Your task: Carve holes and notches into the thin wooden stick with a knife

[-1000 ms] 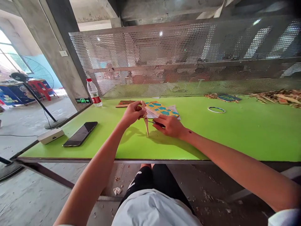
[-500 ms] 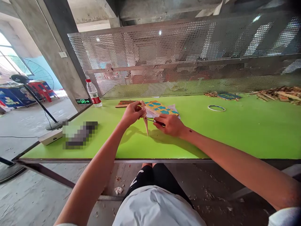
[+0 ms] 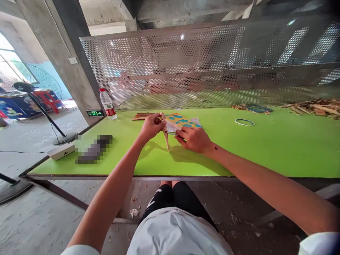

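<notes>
Over the green table (image 3: 228, 156), my left hand (image 3: 149, 128) is closed around the upper part of a pale, pointed piece of wood (image 3: 166, 142). Its narrow tip points down toward the tabletop; I cannot tell if it touches. From the right, my right hand (image 3: 196, 140) grips a small knife (image 3: 171, 133), whose thin blade lies against or just beside the wood's edge. Fingers hide most of the knife's handle. Behind both hands lies a yellow pouch-like sheet with blue patches (image 3: 182, 119), on top of white paper.
Flat brown strips (image 3: 142, 116) lie behind my left hand. A water bottle (image 3: 108, 104) stands at the back left, near a white box (image 3: 61, 151) and a blurred-out object (image 3: 94, 149). Rightward are a tape ring (image 3: 244, 122) and wood scraps (image 3: 316, 106). A perforated metal screen (image 3: 196, 67) edges the back.
My right hand has turned slightly, and the knife blade sits a little higher along the wood. The left hand keeps its hold on the wood. The whole view has shifted slightly.
</notes>
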